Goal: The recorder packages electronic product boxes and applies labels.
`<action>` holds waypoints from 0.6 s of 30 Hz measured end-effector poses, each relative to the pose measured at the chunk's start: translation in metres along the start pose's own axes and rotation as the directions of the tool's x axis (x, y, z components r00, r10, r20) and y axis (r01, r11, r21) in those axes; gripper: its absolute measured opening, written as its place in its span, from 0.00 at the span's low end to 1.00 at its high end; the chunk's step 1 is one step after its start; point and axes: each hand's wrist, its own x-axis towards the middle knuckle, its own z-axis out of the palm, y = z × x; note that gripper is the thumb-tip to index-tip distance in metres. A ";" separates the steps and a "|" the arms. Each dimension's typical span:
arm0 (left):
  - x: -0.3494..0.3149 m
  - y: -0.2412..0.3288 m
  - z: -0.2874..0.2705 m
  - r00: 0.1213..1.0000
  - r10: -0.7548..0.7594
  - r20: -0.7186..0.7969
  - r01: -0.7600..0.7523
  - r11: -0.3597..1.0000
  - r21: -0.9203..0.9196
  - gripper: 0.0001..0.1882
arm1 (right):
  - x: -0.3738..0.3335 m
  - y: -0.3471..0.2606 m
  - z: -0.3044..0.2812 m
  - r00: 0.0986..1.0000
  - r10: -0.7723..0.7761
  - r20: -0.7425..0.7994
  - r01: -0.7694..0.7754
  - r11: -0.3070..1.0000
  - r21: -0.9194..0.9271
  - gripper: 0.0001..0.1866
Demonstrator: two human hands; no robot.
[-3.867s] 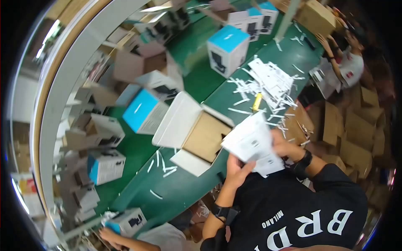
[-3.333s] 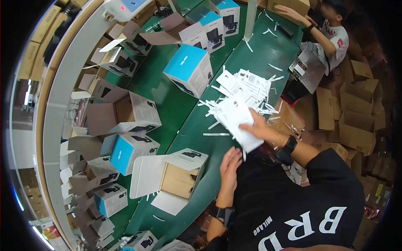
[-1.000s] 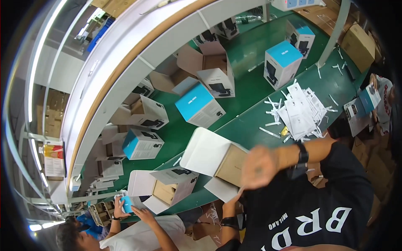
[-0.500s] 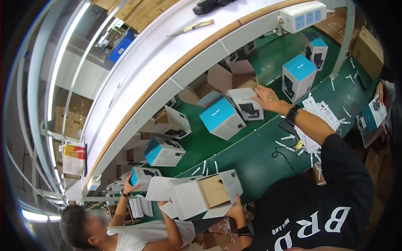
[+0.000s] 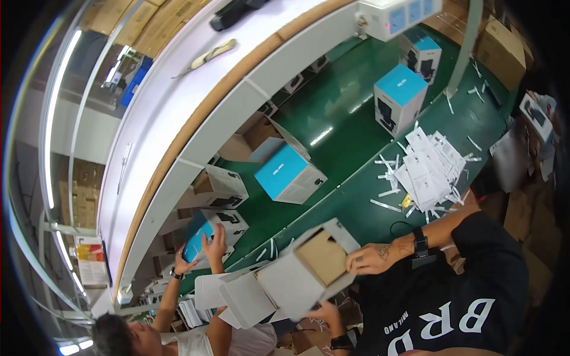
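An open white carton (image 5: 291, 291) is tilted in front of me, its flaps spread to the left. Inside its right end sits a brown cardboard insert (image 5: 323, 258). My right hand (image 5: 380, 256) pinches the carton's right edge beside the insert, with a dark watch on the wrist. Below the carton's lower edge is my left hand (image 5: 325, 313), blurred by motion, so its grip is unclear. A closed blue-topped box (image 5: 291, 172) stands on the green belt beyond the carton.
A co-worker's hands (image 5: 202, 246) are on another blue-topped box at the left. Printed leaflets and white strips (image 5: 430, 172) lie heaped at the right. More blue-topped boxes (image 5: 401, 98) stand far right. Overhead runs a shelf (image 5: 196, 107) with a knife and a power strip (image 5: 398, 18).
My right hand has left a box on the belt and come back to the open carton. The carton has tilted, and my left hand has shifted lower. The co-worker now has both hands on a box.
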 end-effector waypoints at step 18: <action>-0.018 0.028 0.010 0.950 -0.152 0.272 0.188 0.976 -0.111 0.21 | 0.212 0.217 -0.277 0.869 0.133 -0.476 -0.460 0.570 -0.681 0.23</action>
